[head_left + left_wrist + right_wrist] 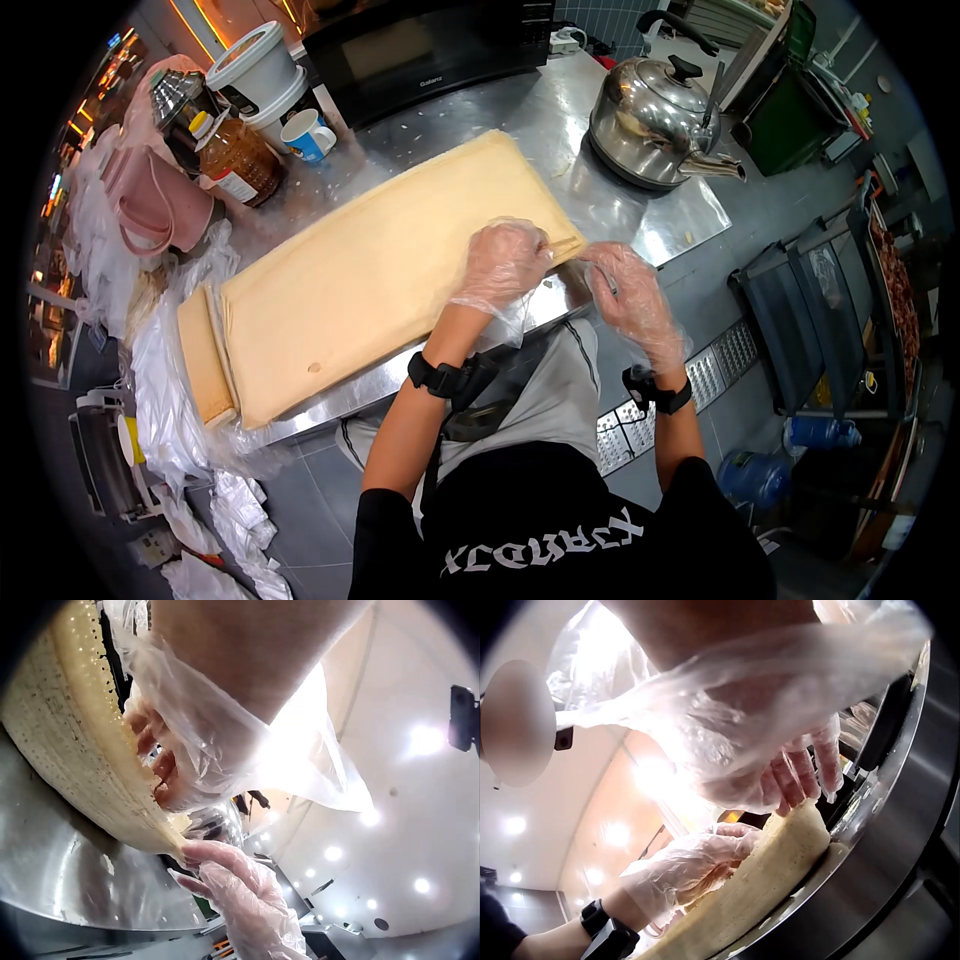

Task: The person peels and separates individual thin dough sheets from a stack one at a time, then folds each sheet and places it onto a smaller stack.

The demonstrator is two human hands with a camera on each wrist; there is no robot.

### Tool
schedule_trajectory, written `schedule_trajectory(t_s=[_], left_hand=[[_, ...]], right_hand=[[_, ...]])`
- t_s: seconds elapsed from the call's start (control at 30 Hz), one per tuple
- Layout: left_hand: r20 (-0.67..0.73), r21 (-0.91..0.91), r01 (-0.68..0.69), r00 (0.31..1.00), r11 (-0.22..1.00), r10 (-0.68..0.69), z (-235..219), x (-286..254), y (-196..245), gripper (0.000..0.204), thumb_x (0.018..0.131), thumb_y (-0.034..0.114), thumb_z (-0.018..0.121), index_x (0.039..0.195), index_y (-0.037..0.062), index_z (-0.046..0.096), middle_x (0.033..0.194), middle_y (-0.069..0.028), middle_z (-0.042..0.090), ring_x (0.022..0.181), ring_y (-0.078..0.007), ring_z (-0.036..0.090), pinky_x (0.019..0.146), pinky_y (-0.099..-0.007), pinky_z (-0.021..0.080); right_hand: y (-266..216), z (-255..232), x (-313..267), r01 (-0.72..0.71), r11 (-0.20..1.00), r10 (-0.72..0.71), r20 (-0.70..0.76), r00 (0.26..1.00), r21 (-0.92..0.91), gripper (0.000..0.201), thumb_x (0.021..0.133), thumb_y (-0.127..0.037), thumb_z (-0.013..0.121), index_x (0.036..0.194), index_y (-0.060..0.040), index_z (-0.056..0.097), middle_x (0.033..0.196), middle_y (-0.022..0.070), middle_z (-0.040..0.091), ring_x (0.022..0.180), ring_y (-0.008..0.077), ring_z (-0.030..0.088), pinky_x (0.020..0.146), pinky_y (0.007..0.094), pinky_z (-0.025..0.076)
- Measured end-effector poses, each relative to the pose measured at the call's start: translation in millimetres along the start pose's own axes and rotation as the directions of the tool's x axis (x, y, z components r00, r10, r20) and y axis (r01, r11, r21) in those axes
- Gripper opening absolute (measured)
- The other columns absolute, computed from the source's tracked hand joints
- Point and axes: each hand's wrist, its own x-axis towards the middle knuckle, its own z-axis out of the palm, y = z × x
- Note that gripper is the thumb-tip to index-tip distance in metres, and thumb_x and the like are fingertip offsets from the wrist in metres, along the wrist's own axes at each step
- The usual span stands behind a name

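Observation:
A thick stack of thin, pale yellow sheets (370,260) lies across the steel table, its layers showing along the side in the left wrist view. My left hand (505,262), in a clear plastic glove, is on top near the right end, fingers curled at a lifted sheet edge. My right hand (630,295), gloved likewise, has its thumb and fingers at the near right corner. Seen from the left wrist, the right hand (244,892) pinches the corner tip. From the right wrist, the left hand (697,862) bends over the stack's top.
A rolled pale sheet (205,355) lies at the stack's left end. Behind stand a pink pitcher (165,200), a brown bottle (238,160), a blue-white cup (308,135), white tubs (258,75) and a black microwave (430,60). A steel kettle (655,120) stands right, near the table edge.

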Motion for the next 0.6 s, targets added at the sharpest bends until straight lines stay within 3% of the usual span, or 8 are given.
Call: schedule_trajectory(t_s=[0.23, 0.33, 0.43, 0.53, 0.6], left_hand=[[-0.072, 0.016, 0.003, 0.997, 1.000, -0.002, 3, -5, 2, 0.021, 0.084, 0.027, 0.065, 0.087, 0.0081, 0.074, 0.081, -0.0129, 0.069, 0.076, -0.0324, 0.067, 0.071, -0.0429, 0.053], [-0.151, 0.020, -0.014, 0.988, 1.000, 0.016, 5, -11, 7, 0.016, 0.084, 0.023, 0.067, 0.085, 0.0078, 0.072, 0.079, -0.0124, 0.069, 0.075, -0.0315, 0.067, 0.069, -0.0412, 0.053], [-0.250, 0.016, -0.089, 0.964, 0.996, 0.090, 6, -16, 12, 0.011, 0.083, 0.018, 0.068, 0.083, 0.0070, 0.069, 0.078, -0.0119, 0.068, 0.074, -0.0308, 0.067, 0.068, -0.0398, 0.053], [-0.295, 0.032, -0.137, 0.945, 0.990, 0.140, 8, -18, 12, 0.008, 0.084, 0.014, 0.068, 0.082, 0.0063, 0.068, 0.080, -0.0114, 0.067, 0.074, -0.0307, 0.066, 0.067, -0.0398, 0.053], [-0.331, 0.034, -0.107, 0.937, 0.994, 0.112, 7, -18, 15, 0.008, 0.084, 0.013, 0.067, 0.083, 0.0060, 0.069, 0.081, -0.0110, 0.067, 0.074, -0.0308, 0.066, 0.068, -0.0405, 0.053]], right_hand=[[-5, -4, 4, -0.039, 0.999, 0.038, 0.010, 0.999, 0.038, 0.020, 0.087, -0.004, 0.060, 0.107, -0.0019, 0.065, 0.105, 0.0154, 0.066, 0.097, 0.0349, 0.063, 0.084, 0.0413, 0.052], [0, 0, 4, 0.016, 1.000, -0.015, -0.031, 0.999, 0.023, 0.020, 0.088, -0.004, 0.060, 0.107, -0.0012, 0.065, 0.103, 0.0159, 0.066, 0.095, 0.0345, 0.064, 0.085, 0.0394, 0.051], [0, 0, 6, -0.138, 0.976, 0.138, 0.010, 0.990, 0.168, 0.017, 0.091, -0.008, 0.060, 0.105, 0.0016, 0.064, 0.102, 0.0178, 0.065, 0.094, 0.0340, 0.064, 0.084, 0.0371, 0.050], [-9, -4, 18, -0.548, 0.760, 0.525, 0.168, 0.834, 0.350, 0.023, 0.095, -0.018, 0.058, 0.101, 0.0039, 0.063, 0.101, 0.0204, 0.064, 0.093, 0.0348, 0.063, 0.083, 0.0372, 0.049], [-11, -9, 31, -0.605, 0.761, 0.567, 0.215, 0.795, 0.233, 0.030, 0.096, -0.025, 0.057, 0.098, 0.0051, 0.062, 0.099, 0.0224, 0.063, 0.093, 0.0373, 0.062, 0.083, 0.0402, 0.048]])
